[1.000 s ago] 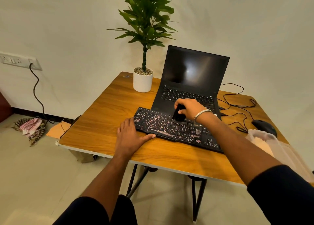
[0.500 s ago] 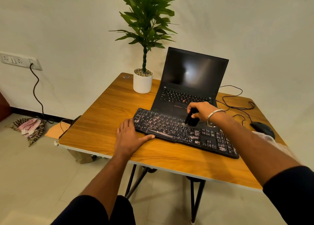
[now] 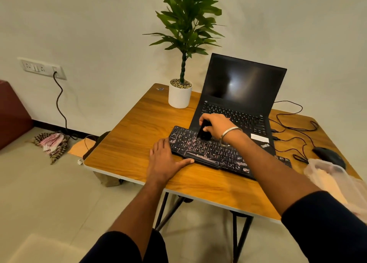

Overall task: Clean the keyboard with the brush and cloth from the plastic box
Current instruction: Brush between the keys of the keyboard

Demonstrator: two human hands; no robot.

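We are mid-brushing: our right hand (image 3: 215,126) has its grip closed on the black brush (image 3: 204,131) over the keyboard (image 3: 214,153) on the table (image 3: 127,143), our left hand (image 3: 164,161) lying flat and empty, bracing its left end; next, sweep the remaining rows.

Desk (image 3: 127,143): wood-grain top, smooth with a soft sheen, pale edge band, dark metal legs.
Keyboard (image 3: 208,153): black plastic, matt keys with worn, scuffed markings, under my left hand (image 3: 162,163).
Brush (image 3: 204,132): dark and blurred in my right hand (image 3: 216,126); I cannot tell its material.
Bangle (image 3: 228,133): shiny silver metal on my wrist.
Laptop (image 3: 244,88): matt black shell, glossy screen catching a reflection.
Plastic box (image 3: 327,173): translucent, cloudy plastic.
Pot (image 3: 179,97): smooth white, matt, with pebbles on top.
Mouse (image 3: 327,156): black plastic, slight gloss.
Floor cloth (image 3: 51,145): rumpled checked fabric.
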